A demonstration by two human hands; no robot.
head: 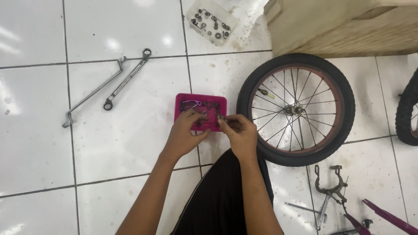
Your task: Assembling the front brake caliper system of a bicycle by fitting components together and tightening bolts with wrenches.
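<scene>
A small pink tray (pixel 183 101) lies on the white tiled floor, holding several dark nuts and washers and a purple hook-shaped piece (pixel 193 103). My left hand (pixel 185 132) rests over the tray's near edge, its fingertips down among the small parts. My right hand (pixel 240 132) is beside it at the tray's right corner, pinching a small dark metal part (pixel 221 117) between thumb and fingers. My knee in dark trousers (pixel 220 196) sits below both hands.
A small bicycle wheel (pixel 296 109) lies flat to the right of the tray. Two ring spanners (pixel 126 79) lie at the upper left. A clear tray of small parts (pixel 211 21) sits at the top. A brake caliper (pixel 331 185), pink frame tubes (pixel 385 215) and a beige block (pixel 339 24) are on the right.
</scene>
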